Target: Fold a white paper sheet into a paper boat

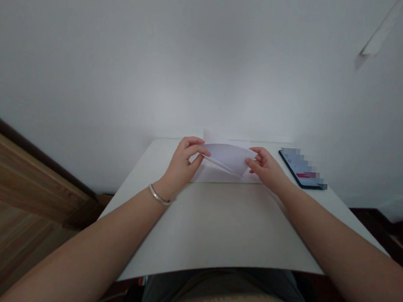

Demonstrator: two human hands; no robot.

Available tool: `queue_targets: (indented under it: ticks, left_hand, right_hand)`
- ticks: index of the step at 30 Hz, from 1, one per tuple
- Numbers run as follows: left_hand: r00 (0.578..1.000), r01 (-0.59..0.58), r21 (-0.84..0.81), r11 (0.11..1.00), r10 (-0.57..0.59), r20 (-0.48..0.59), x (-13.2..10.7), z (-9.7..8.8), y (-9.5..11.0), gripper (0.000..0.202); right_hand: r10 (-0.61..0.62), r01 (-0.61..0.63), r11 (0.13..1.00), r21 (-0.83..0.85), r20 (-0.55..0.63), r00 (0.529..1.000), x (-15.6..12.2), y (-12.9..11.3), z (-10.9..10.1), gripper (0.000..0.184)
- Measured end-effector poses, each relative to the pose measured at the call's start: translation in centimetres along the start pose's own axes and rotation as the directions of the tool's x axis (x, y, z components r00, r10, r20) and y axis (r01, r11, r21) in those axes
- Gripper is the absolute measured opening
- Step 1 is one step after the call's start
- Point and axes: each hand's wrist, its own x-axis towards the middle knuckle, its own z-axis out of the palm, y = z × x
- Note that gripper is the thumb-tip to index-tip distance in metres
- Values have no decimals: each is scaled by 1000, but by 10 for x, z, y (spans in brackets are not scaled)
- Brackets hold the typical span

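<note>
A folded sheet of white paper is held up between my two hands, a little above the table. My left hand pinches its left end, fingers on top and thumb below. On the other side, my right hand grips the right end between thumb and fingers. The near layer of the sheet slants down to the right, apart from the curved upper layer. Underneath lies more white paper with a thin green line along its near edge. Part of a sheet sticks up behind the held one.
The white table stands against a pale wall. A phone with its screen lit, partly blurred out, lies at the right edge. Wooden furniture is at the left. A loose strip hangs on the wall at upper right.
</note>
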Motion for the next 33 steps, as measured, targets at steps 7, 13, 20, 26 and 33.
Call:
queue_targets:
  ticks: [7,13,20,26,33]
  left_hand:
    - [988,155,60,986,-155,-1,-2,7,-13,14]
    - [970,226,196,954,-239,42,-1,6,-32,14]
    - [956,268,127,955,-280,87,2,3,-46,28]
    - [862,501,-270,822,-500,78,7,2,-34,27]
    - [861,487,-116,866,-454,227,6,2,-18,41]
  right_hand:
    - [19,-33,971,-235,-62,998,-9,-11,0,47]
    - [37,-52,911,-410,-44,998,-14,-21,-6,61]
    - [2,38,910,-412,96,995,-14,-14,-4,25]
    - [-25,89,891,-445,149,989,-18,-17,-1,42]
    - [-89,285,674,-682,309,947,-21,-22,-7,50]
